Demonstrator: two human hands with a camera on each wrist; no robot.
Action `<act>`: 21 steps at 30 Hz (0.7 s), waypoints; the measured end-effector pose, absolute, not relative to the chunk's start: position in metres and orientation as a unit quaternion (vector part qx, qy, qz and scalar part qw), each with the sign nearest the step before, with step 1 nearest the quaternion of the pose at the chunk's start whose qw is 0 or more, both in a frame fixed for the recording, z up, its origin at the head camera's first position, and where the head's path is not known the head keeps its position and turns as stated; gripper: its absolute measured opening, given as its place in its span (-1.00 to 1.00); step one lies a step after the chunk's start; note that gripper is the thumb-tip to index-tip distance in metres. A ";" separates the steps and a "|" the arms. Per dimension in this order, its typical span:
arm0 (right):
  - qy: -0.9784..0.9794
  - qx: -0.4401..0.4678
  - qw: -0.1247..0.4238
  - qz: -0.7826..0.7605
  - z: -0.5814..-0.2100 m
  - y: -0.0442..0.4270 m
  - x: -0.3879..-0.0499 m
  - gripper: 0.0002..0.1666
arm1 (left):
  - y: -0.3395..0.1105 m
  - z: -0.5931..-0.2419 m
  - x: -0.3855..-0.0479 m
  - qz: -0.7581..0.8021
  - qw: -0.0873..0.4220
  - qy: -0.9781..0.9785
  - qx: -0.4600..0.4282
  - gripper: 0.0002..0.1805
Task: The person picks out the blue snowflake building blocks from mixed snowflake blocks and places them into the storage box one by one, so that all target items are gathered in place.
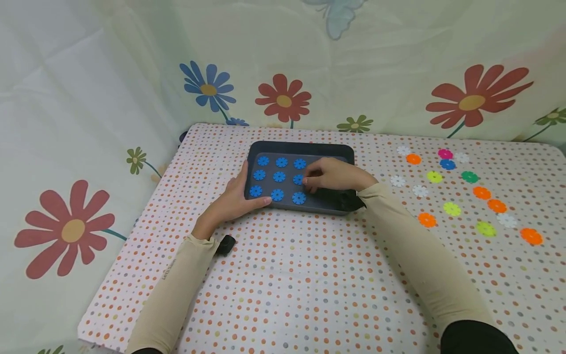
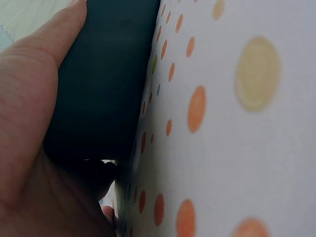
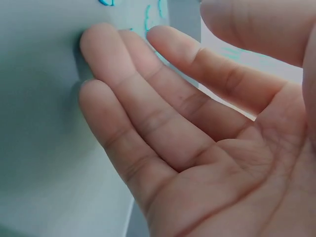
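Note:
A dark rectangular baking tray [image 1: 327, 210] lies on the table, holding blue notched plastic snowflake discs [image 1: 281, 162] in three rows of three. My left hand [image 1: 232, 199] grips the tray's near left corner, its thumb along the front rim and its fingers by the left side. In the left wrist view the thumb lies against the tray wall [image 2: 103, 74]. Over the tray, my right hand [image 1: 333, 174] has its fingertips at the right-hand disc of the middle row [image 1: 298, 180]. The right wrist view shows that hand's fingers [image 3: 153, 118] loosely extended, nothing visible between thumb and index finger.
Loose snowflake discs in orange [image 1: 482, 192], yellow-green [image 1: 452, 209], white [image 1: 420, 191], green [image 1: 470, 177], pink [image 1: 444, 154] and blue [image 1: 447, 164] lie scattered to the right on the dotted tablecloth [image 1: 283, 275]. A flowered curtain [image 1: 380, 64] hangs behind the table.

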State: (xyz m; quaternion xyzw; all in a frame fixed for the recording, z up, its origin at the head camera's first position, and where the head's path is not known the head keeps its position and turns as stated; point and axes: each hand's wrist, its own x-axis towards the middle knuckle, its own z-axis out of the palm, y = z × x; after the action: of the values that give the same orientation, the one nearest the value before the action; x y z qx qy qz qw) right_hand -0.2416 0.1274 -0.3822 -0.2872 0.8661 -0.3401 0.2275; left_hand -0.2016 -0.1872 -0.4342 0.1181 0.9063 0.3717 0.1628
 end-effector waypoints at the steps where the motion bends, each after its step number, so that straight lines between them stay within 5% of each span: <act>1: 0.865 -0.286 0.226 -0.344 -0.381 0.129 -0.239 -0.74 | -0.187 -0.434 -0.202 0.370 0.163 0.907 0.118 0.47; 21: 0.861 -0.209 0.145 -0.440 -0.369 0.170 -0.220 -0.52 | -0.188 -0.434 -0.201 0.372 0.164 0.906 0.117 0.47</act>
State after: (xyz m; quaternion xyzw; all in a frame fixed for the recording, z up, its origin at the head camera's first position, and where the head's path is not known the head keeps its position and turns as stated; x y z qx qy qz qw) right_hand -0.2200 0.1700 -0.3686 -0.2093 0.8612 -0.4401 0.1446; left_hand -0.2010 -0.1882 -0.4339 0.1166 0.9062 0.3721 0.1637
